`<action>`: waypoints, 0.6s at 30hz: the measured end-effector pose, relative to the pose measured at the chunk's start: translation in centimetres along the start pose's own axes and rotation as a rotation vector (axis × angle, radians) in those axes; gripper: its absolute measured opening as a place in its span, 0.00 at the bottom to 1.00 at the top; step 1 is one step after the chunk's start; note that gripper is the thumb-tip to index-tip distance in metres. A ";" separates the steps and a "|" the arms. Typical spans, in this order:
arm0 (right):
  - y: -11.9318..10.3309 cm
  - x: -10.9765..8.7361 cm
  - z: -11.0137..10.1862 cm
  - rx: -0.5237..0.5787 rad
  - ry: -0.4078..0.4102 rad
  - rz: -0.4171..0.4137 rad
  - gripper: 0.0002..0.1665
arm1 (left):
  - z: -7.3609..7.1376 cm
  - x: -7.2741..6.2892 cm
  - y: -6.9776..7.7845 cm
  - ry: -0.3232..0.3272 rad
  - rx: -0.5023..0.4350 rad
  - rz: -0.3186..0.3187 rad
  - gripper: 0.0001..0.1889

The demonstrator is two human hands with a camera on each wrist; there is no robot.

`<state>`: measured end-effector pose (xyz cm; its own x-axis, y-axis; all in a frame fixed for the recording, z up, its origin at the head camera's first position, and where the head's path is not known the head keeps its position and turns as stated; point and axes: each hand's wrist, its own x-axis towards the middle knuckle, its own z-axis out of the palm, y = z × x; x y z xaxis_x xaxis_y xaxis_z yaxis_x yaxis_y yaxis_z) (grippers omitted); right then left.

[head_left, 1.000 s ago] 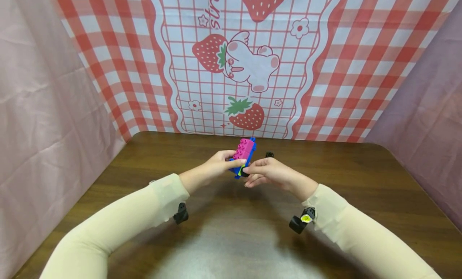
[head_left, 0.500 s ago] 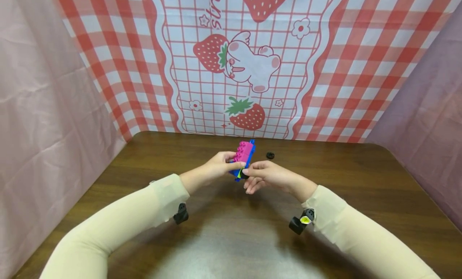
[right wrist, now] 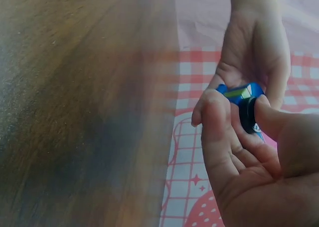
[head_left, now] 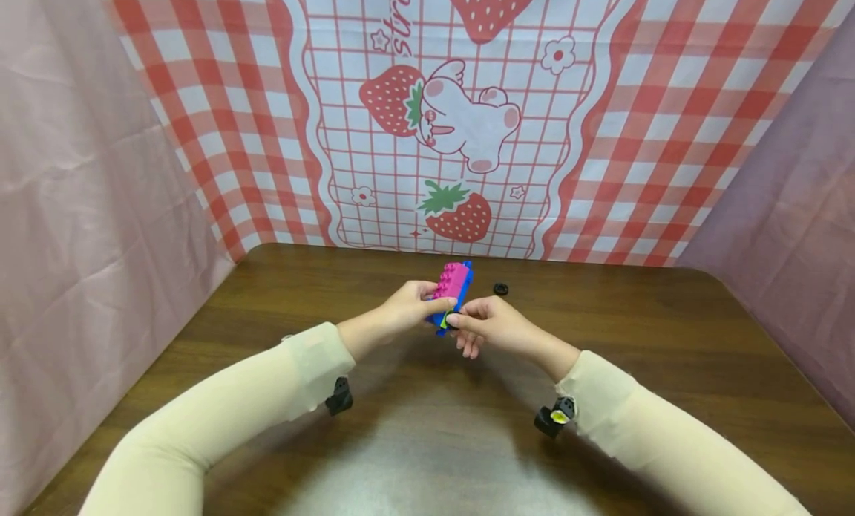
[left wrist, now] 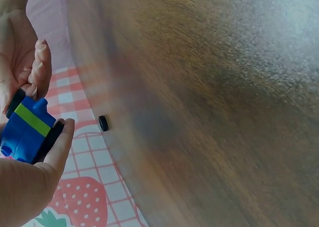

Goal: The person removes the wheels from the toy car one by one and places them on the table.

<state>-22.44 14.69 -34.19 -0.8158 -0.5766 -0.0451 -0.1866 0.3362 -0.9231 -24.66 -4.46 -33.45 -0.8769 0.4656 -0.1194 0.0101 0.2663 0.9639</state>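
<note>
My left hand point(head_left: 409, 306) grips a toy vehicle, its blue base point(left wrist: 25, 137) topped by a pink studded brick point(head_left: 451, 280). A yellow-green strip point(left wrist: 33, 119) crosses the underside of the base near one end. One black wheel point(left wrist: 50, 140) lies under a left fingertip on one side of the toy. At the opposite side my right hand point(head_left: 497, 327) pinches another black wheel point(right wrist: 247, 115) between thumb and fingers, right at the end of the strip. The toy is held tilted above the wooden table.
A loose black wheel point(head_left: 500, 288) lies on the table point(head_left: 601, 315) just beyond my right hand. Behind the table hangs a red-and-white checked cloth point(head_left: 654, 115) with strawberries. Pale pink curtains point(head_left: 87, 167) close off the sides.
The toy has sunk slightly with both hands. My right fingers have shifted and curl lower around the wheel. The loose wheel on the table shows fully now instead of partly behind my right hand.
</note>
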 end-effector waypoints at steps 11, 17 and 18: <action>-0.3 -0.3 1.3 -0.267 0.221 -0.057 0.22 | 0.6 0.5 -0.2 0.073 0.095 -0.008 0.19; -0.4 -0.4 1.4 -0.383 0.251 -0.085 0.20 | 0.9 0.6 -0.4 0.105 0.138 0.011 0.17; -0.4 -0.5 1.4 -0.389 0.253 -0.087 0.20 | 0.9 0.6 -0.4 0.107 0.137 0.012 0.17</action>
<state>-21.24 13.79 -34.31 -0.8868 -0.4315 0.1655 -0.4122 0.5764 -0.7056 -24.71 -3.50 -34.10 -0.9223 0.3791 -0.0749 0.0799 0.3767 0.9229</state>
